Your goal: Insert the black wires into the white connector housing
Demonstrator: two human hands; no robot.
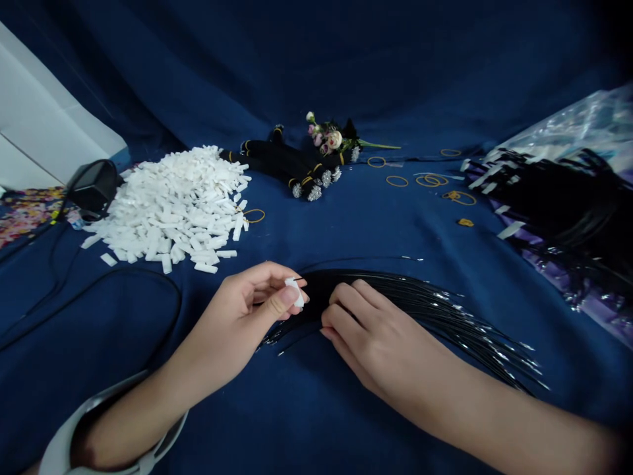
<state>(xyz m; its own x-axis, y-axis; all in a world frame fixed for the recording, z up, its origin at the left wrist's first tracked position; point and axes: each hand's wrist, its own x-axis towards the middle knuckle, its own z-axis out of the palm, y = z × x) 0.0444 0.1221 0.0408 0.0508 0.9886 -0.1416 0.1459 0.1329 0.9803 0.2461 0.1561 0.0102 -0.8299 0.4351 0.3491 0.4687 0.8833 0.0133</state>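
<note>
My left hand (242,313) pinches a small white paper strip (295,291) between thumb and fingers, right at the near end of a fanned bundle of thin black strands (420,307). My right hand (373,333) grips that bundle close to the strip, and the strands spread out to the right with shiny tips. A large heap of similar white strips (173,211) lies beyond my left hand, apart from both hands.
Black strand bundles tied with yellow rubber bands (291,168) lie at the back beside artificial flowers (331,137). Loose rubber bands (398,181) sit on the dark blue cloth (346,227). Strip-tagged black bundles (548,191) lie right; a black device (93,188) and cable (99,290) lie left.
</note>
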